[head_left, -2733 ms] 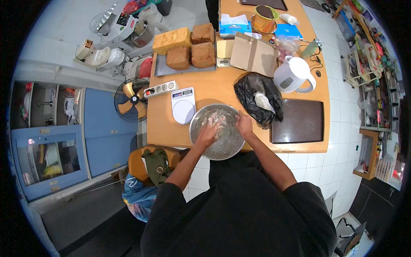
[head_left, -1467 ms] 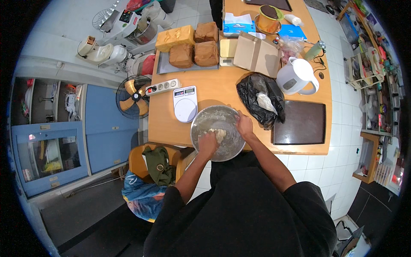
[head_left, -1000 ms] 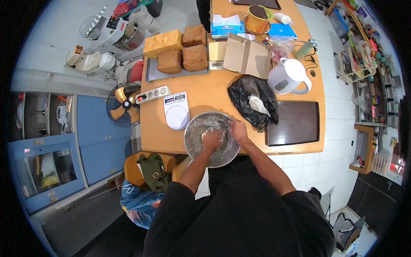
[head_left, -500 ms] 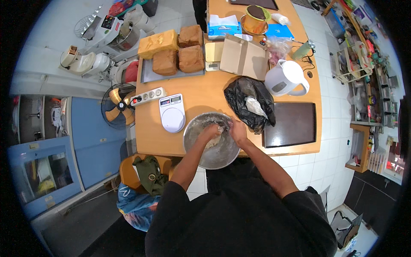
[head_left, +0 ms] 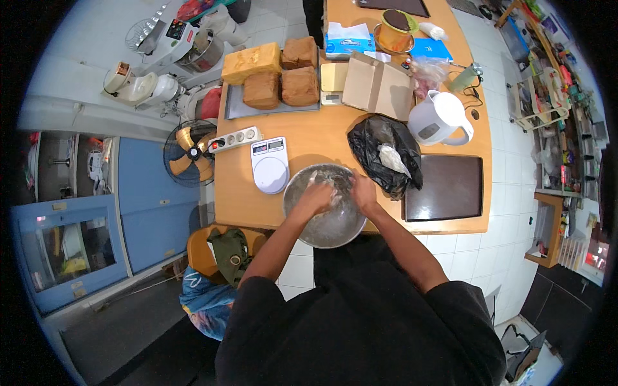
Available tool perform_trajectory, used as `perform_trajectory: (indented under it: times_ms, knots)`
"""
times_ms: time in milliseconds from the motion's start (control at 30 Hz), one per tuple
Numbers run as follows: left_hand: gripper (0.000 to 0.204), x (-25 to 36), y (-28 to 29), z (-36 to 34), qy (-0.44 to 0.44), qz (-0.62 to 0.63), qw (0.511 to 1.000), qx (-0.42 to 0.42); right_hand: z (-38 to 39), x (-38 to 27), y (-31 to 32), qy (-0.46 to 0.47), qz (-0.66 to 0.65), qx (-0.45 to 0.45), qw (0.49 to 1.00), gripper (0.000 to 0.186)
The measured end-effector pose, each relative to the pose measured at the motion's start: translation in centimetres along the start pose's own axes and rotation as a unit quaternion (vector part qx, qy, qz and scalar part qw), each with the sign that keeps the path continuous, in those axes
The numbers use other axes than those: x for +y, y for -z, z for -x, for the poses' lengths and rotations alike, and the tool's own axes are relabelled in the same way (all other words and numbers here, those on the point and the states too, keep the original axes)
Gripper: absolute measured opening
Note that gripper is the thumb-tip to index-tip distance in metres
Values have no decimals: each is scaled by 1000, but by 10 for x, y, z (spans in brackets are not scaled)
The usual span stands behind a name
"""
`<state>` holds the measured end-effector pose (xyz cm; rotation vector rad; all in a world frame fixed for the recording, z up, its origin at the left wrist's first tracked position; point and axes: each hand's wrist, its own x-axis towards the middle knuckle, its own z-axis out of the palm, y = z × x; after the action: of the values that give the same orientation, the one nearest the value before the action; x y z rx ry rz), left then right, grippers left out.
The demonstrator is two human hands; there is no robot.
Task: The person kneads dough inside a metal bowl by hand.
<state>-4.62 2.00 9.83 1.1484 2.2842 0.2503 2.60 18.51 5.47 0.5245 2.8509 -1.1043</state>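
A round metal bowl (head_left: 325, 206) sits at the near edge of the bench (head_left: 309, 138), just below the frame's centre, holding pale, floury dough (head_left: 333, 190). Both forearms reach up from the lower edge into it. The left hand (head_left: 315, 198) and right hand (head_left: 362, 193) lie close together on the dough, fingers curled into it; how firmly they grip cannot be told. Half a second ago the hands sat in much the same spot. A white scale (head_left: 270, 166) lies just left of the bowl, a black bag (head_left: 386, 153) to its upper right.

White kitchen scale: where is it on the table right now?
In the head view, the white kitchen scale sits left of the round metal mixing bowl, just below the white power strip.
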Motion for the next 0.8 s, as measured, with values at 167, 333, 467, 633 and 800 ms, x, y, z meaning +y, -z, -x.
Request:
perform_trajectory:
  times_ms: [167,333,467,633,800]
  knots:
    - [32,-6,-30,69,22,-38,998,49,1,-1,0,-21,-1,-5,1000,21]
    - [28,-1,-34,101,172,-19,985,-9,2,-1,0,-46,-9,17,999,22]
    - [28,9,-53,92,198,-107,974,21,1,-5,-1,-24,-8,14,1000,21]
    - [32,29,-37,56,413,8,909,58,1,-4,0,-21,-14,25,999,20]
    - [59,19,-38,59,467,45,873,134,3,1,-5,-28,-24,32,999,20]
